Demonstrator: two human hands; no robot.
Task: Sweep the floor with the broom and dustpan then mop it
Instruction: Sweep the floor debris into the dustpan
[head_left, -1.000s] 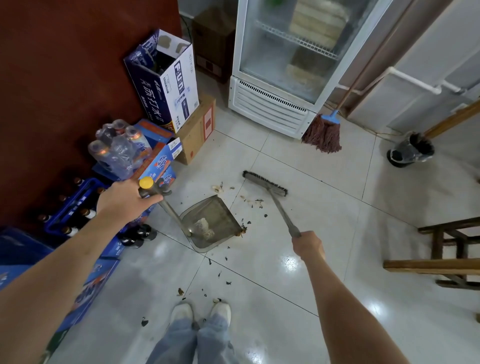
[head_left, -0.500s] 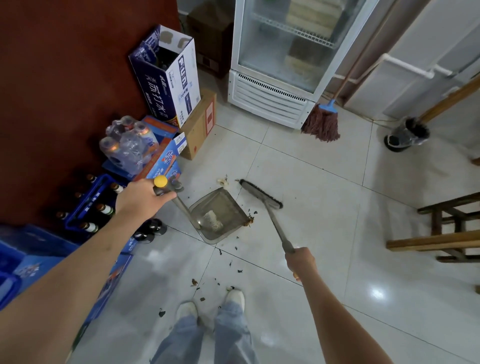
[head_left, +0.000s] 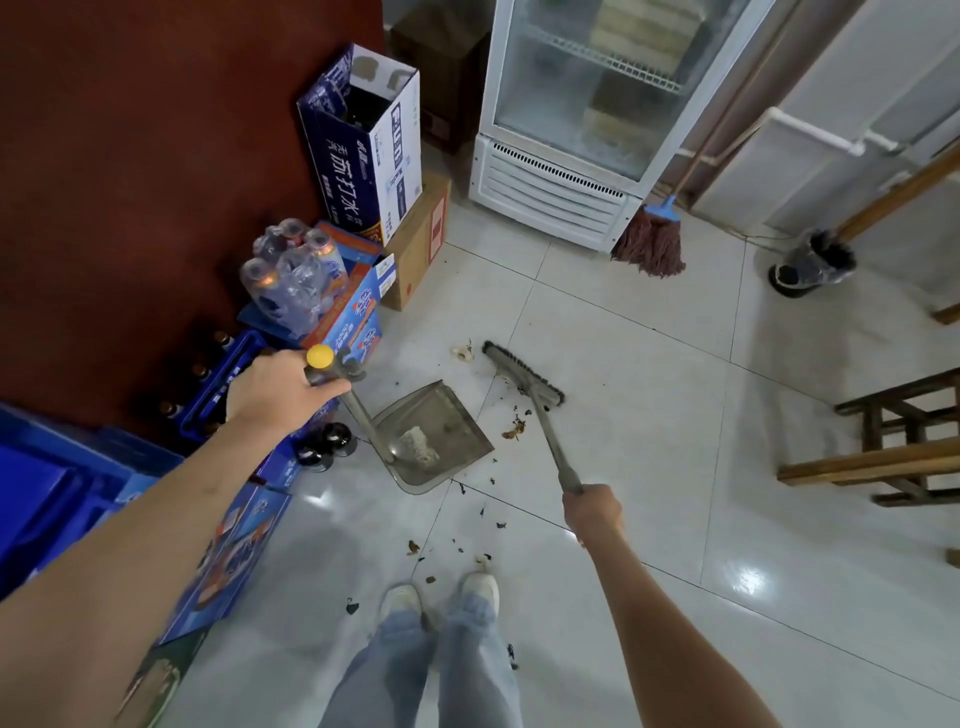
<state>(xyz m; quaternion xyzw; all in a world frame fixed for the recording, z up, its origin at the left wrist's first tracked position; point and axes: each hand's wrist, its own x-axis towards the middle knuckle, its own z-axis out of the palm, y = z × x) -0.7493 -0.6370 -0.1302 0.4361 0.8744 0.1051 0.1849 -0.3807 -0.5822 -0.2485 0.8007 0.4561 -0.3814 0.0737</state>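
Dustpan (head_left: 434, 447) sits on the floor (head_left: 649, 415), my left hand (head_left: 283, 389) gripping its handle; my right hand (head_left: 592, 512) grips the broom (head_left: 522, 374), bristles just beyond the pan's mouth beside debris (head_left: 514, 431).

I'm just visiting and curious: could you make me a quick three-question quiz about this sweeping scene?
1. True or false: the mop leans beside the fridge, untouched.
2. Which hand grips the dustpan handle? A left hand, B right hand
3. Fill in: the crumpled pale wad lies inside the ____.

Key: 1 true. 2 A; the right hand holds the broom. 3 dustpan.
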